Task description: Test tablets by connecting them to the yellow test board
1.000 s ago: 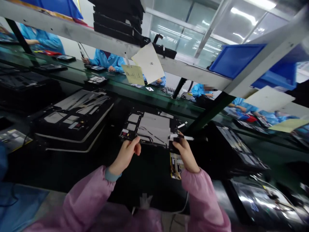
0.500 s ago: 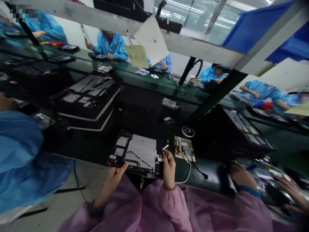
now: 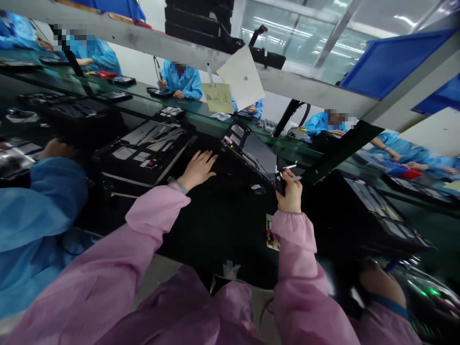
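My right hand [image 3: 290, 191] grips the near right corner of a flat black-framed electronic panel [image 3: 259, 152] with a grey plate. White strips stick out beside its fingers. The panel is raised and tilted at the back of the bench; whether its far edge rests on anything, I cannot tell. My left hand [image 3: 200, 168] is empty, fingers spread, palm down over the dark area right of a stack of black trays [image 3: 108, 173]. Similar panel parts [image 3: 145, 143] lie on top of that stack. A small yellow-edged board [image 3: 272, 235] is partly hidden by my right sleeve.
Another tall black stack [image 3: 362, 211] stands at the right. A slanting dark post [image 3: 345, 143] and a glass-edged shelf [image 3: 201, 106] border the back. Co-workers' arms are close on both sides, a blue sleeve [image 3: 53, 191] left and a hand [image 3: 383, 282] right. Tape [image 3: 231, 270] marks the front edge.
The panel has gone from the front of the bench to the back, carried by my right hand. My left hand has let go of it and moved forward, fingers spread.
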The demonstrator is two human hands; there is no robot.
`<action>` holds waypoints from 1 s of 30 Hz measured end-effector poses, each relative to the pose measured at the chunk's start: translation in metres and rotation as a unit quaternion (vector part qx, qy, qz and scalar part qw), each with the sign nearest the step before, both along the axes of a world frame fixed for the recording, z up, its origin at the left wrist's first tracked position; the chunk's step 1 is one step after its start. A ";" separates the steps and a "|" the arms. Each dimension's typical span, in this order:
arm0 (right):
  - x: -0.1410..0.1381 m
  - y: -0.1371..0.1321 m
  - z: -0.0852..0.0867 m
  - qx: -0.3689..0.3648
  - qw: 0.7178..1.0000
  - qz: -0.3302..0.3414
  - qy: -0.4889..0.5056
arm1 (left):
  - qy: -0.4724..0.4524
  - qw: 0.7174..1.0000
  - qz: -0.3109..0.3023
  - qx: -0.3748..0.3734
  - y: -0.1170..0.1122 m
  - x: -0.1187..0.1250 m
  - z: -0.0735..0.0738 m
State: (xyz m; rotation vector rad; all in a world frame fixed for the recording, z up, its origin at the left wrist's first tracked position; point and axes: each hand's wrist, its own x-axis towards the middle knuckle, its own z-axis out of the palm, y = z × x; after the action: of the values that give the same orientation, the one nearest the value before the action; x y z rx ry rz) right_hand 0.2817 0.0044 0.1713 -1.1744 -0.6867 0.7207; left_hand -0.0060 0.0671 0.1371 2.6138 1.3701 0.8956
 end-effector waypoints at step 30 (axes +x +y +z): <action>0.059 -0.081 -0.017 -0.016 0.968 -0.014 -0.250 | 0.212 0.958 0.045 0.188 0.039 0.030 0.047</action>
State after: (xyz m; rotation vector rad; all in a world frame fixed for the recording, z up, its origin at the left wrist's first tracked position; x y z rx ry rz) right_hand 0.3408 -0.0769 0.1541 -1.4088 -1.0782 0.4100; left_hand 0.0245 0.1058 0.1844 3.2046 1.5476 0.6862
